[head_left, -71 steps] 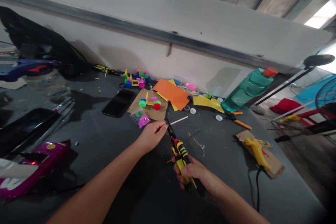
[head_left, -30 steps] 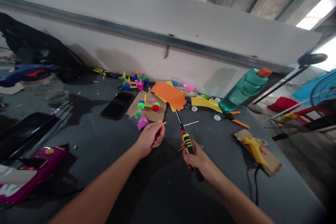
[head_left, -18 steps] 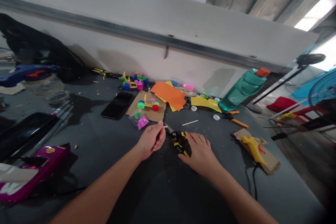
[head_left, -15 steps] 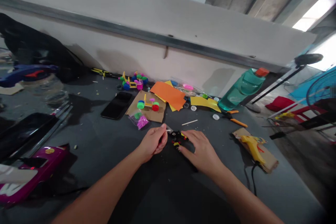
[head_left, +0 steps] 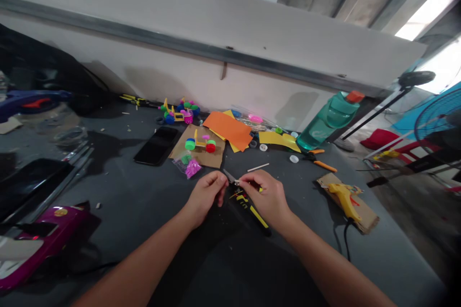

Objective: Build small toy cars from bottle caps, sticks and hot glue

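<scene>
My left hand (head_left: 208,195) is closed, fingertips pinched together beside the pliers' jaws; what they hold, if anything, is hidden. My right hand (head_left: 267,195) pinches a small white stick piece (head_left: 236,182) between thumb and forefinger, right above the pliers' pivot. Beneath it the pliers (head_left: 256,215) with yellow and black handles lie on the dark table, jaws pointing away from me. Just beyond my hands rests a loose white stick (head_left: 258,167). A small toy car (head_left: 200,143) with coloured wheels stands on a piece of cardboard (head_left: 212,160).
A phone (head_left: 157,146), orange paper (head_left: 228,129) and more toy parts (head_left: 179,112) lie farther back. To the right are a green bottle (head_left: 326,122), orange-handled pliers (head_left: 325,166) and a yellow glue gun (head_left: 345,200). A purple device (head_left: 46,240) sits at left.
My right hand has left the pliers' handles and moved to their pivot, now pinching a small white piece. The pliers lie on the table. My left hand stays nearly in place.
</scene>
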`<state>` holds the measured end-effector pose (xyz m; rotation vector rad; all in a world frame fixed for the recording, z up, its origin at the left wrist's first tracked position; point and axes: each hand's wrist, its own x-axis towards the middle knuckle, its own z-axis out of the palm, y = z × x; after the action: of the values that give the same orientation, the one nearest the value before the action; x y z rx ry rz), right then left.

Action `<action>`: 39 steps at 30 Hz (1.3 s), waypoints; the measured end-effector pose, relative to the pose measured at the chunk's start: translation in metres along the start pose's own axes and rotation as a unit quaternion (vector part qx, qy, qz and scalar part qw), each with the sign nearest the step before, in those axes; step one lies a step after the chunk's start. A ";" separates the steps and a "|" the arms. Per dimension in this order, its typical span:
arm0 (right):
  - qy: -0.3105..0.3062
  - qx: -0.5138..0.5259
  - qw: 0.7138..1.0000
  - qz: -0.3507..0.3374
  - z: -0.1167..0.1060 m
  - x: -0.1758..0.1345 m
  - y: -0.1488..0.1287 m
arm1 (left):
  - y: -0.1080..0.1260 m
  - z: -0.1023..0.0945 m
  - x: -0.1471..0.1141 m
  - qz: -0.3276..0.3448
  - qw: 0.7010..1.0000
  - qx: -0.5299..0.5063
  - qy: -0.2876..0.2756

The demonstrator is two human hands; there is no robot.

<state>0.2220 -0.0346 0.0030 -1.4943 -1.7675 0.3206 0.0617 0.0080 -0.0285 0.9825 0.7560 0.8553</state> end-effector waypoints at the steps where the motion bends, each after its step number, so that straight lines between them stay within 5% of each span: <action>1: 0.001 -0.001 1.000 -0.006 0.001 -0.001 0.001 | 0.000 0.001 0.000 0.004 1.000 0.013 0.005; 9: -0.042 -0.039 0.997 -0.061 -0.001 0.004 0.025 | -0.004 0.007 -0.001 -0.005 0.996 0.065 0.062; 15: -0.075 -0.253 0.964 -0.027 -0.015 0.023 0.085 | -0.004 0.001 0.003 -0.014 0.994 0.049 0.092; 20: -0.097 -0.331 0.939 0.001 -0.016 0.024 0.094 | -0.005 0.002 0.003 -0.020 0.995 0.053 0.087; 25: -0.045 -0.201 0.978 0.022 -0.015 0.018 0.063 | -0.004 0.000 0.002 -0.003 0.993 0.080 0.085; 30: -0.108 0.006 0.994 -0.009 -0.009 0.006 0.015 | -0.001 -0.002 0.000 0.034 0.975 0.196 0.101; 39: -0.089 0.030 0.996 -0.011 -0.003 0.001 0.008 | 0.002 0.000 -0.004 0.059 0.965 0.234 0.105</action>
<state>0.2300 -0.0319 -0.0001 -1.4408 -1.8944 0.5048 0.0588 0.0055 -0.0259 1.3799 1.1211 0.9139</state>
